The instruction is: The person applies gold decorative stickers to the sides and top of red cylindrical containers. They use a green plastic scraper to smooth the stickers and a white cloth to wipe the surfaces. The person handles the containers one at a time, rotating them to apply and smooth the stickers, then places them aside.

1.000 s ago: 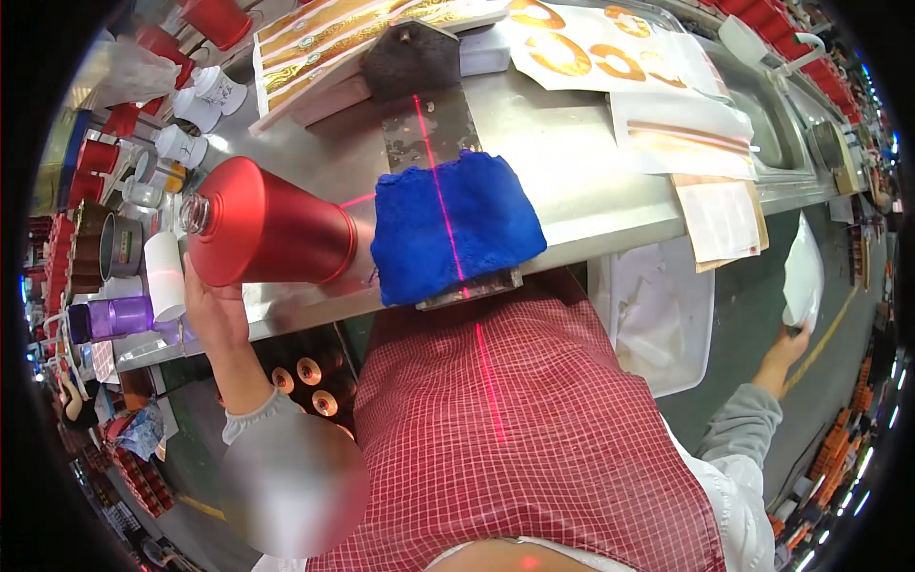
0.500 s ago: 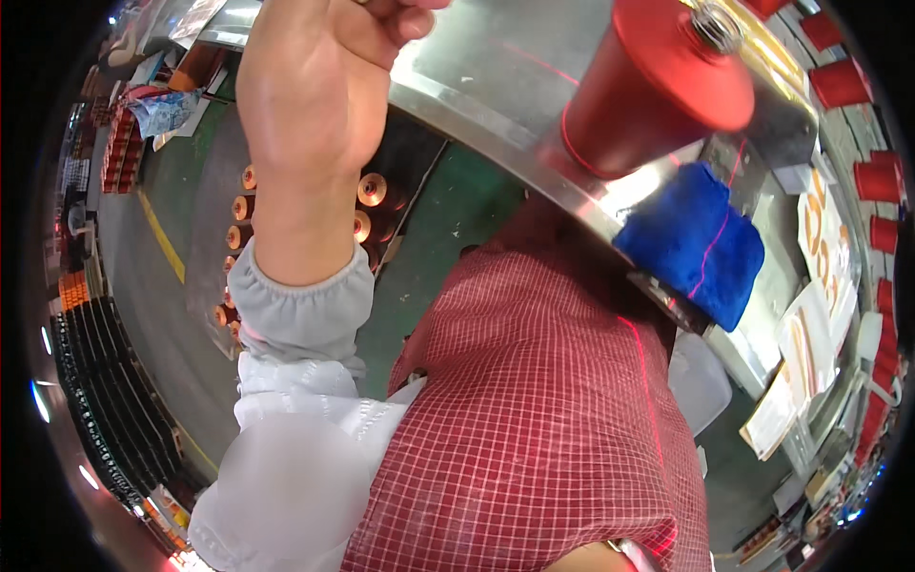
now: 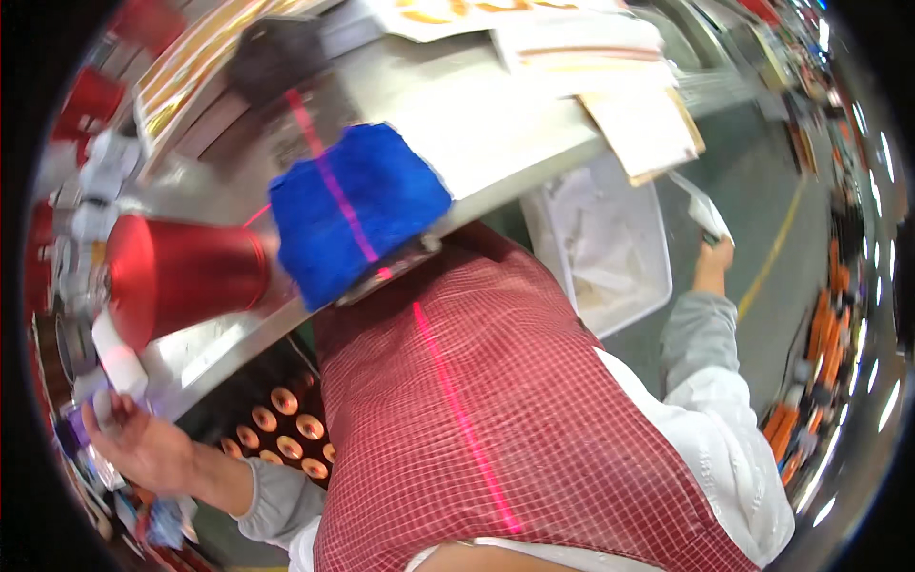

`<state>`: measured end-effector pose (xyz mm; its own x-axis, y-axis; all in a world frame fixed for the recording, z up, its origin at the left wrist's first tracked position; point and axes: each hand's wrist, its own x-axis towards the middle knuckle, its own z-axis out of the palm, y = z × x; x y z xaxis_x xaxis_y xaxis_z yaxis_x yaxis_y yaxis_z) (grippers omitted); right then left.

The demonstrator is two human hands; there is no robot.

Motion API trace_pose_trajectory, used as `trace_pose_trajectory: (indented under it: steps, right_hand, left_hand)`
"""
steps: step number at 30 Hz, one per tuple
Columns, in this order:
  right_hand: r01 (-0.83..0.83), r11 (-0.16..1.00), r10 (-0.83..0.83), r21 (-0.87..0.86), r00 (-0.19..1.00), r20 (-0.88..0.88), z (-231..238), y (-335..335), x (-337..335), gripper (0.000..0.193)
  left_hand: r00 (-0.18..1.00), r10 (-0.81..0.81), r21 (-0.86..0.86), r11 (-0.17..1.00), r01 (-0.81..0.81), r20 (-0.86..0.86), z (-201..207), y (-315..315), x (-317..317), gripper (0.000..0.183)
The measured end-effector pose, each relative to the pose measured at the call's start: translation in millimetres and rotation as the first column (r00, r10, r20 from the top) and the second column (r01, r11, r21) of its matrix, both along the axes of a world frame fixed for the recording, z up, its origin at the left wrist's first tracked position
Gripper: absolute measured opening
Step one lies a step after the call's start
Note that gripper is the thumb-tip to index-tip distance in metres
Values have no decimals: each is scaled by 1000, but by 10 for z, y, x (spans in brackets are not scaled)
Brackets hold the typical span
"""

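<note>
At the far left, my left hand (image 3: 143, 446) is raised near the bench edge, its fingers curled in; a small pale thing shows at the fingertips, too blurred to name. A red tapered metal canister (image 3: 191, 276) with a coiled spring at its top stands on the bench just beyond that hand. My right hand (image 3: 715, 259) is out at the right, closed around the lower end of a thin white strip (image 3: 705, 208). Between the hands, a blue cloth (image 3: 357, 210) lies at the bench edge over a dark block, most of which it hides.
A metal bench (image 3: 515, 176) runs across in front of me, with printed sheets (image 3: 572, 48) on it and a card (image 3: 640, 133) overhanging its edge. Beneath stands a white plastic bin (image 3: 620, 248). Several copper-coloured round parts (image 3: 286, 400) sit under the bench at left. A red laser line crosses the cloth.
My view has swung to the right, so the canister and cloth now appear further left. My left hand has shifted to the far left of the picture. My right hand has come into view with the white strip.
</note>
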<state>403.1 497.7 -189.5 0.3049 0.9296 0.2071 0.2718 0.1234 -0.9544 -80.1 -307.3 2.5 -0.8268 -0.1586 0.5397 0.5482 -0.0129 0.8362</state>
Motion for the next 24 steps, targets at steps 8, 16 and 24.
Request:
trace_pose_trajectory:
  steps: [8, 16, 24]
  right_hand:
    - [-141, 838, -243, -528, 769, -592, -391, -167, 121, 41]
    - [-439, 888, 438, -134, 898, -37, 1010, -422, -1632, 31]
    - [-975, 209, 459, 77, 167, 872, 1646, 20, -4427, 30]
  left_hand:
    - [978, 177, 90, 978, -187, 111, 80, 481, 36, 48]
    - [960, 241, 51, 967, -251, 144, 51, 690, 179, 46]
    - [971, 195, 30, 979, -201, 136, -63, 1024, 112, 54]
